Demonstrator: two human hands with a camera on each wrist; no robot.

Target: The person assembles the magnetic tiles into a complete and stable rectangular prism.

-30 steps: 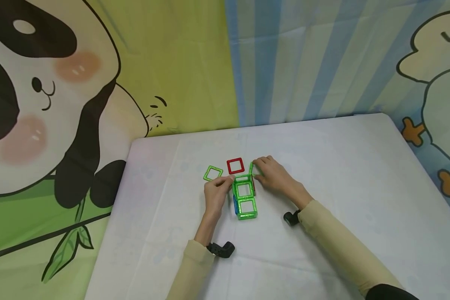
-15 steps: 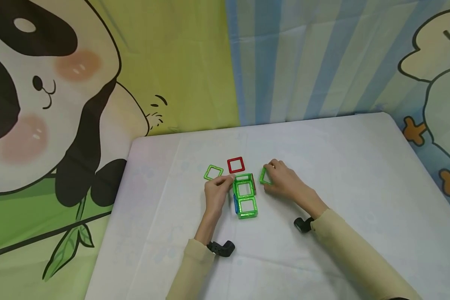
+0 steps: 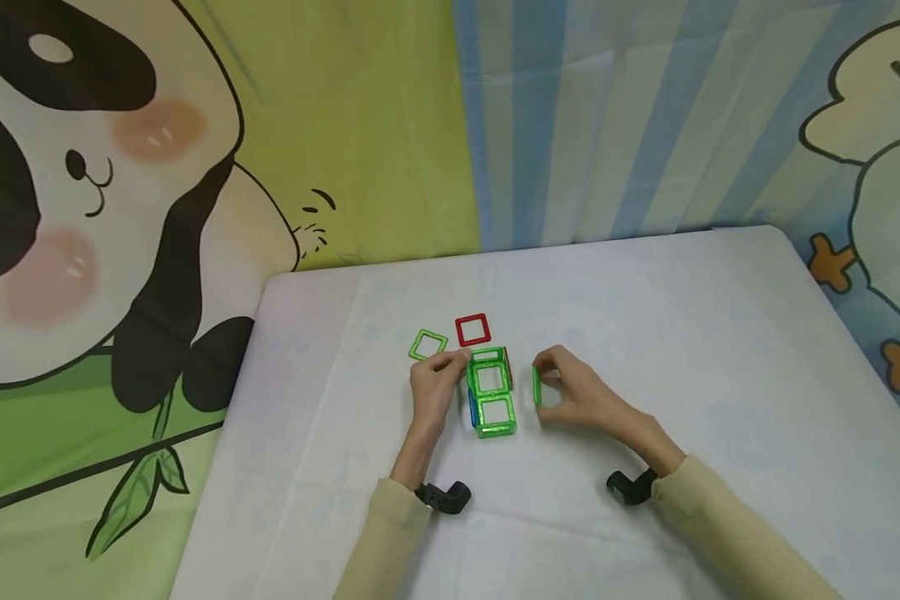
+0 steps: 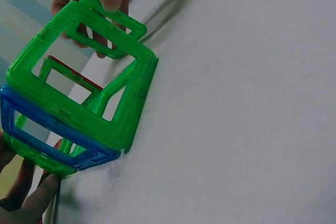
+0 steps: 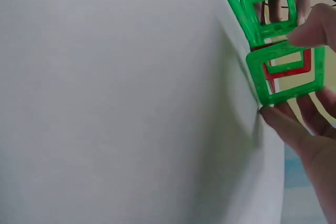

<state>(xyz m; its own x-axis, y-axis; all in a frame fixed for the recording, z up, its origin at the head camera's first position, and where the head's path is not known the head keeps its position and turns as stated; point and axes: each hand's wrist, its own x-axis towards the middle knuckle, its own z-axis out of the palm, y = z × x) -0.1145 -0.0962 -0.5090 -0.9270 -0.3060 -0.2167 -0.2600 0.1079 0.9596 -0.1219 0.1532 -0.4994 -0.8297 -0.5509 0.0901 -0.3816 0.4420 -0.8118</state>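
Note:
A box-like structure of magnetic tiles [image 3: 492,395] stands on the white table, mostly green, with a blue tile [image 4: 58,129] on its left side and a red one on its right. My left hand [image 3: 432,387] pinches its far left corner, fingertips at the frame in the left wrist view. To the right of the structure, my right hand [image 3: 581,392] holds a loose green square tile [image 3: 537,386] on edge, thumb at one side and fingers at the opposite one. A small gap separates this tile from the structure in the head view.
Behind the structure lie a red square tile [image 3: 476,342] and a light green square tile [image 3: 416,342], the latter close to my left fingertips. The white table [image 3: 645,317] ends at a cartoon-printed cloth backdrop [image 3: 390,133].
My right hand has drawn the green tile from the structure's far right corner out to the right and toward me, turning it on edge. The left hand and structure have stayed put.

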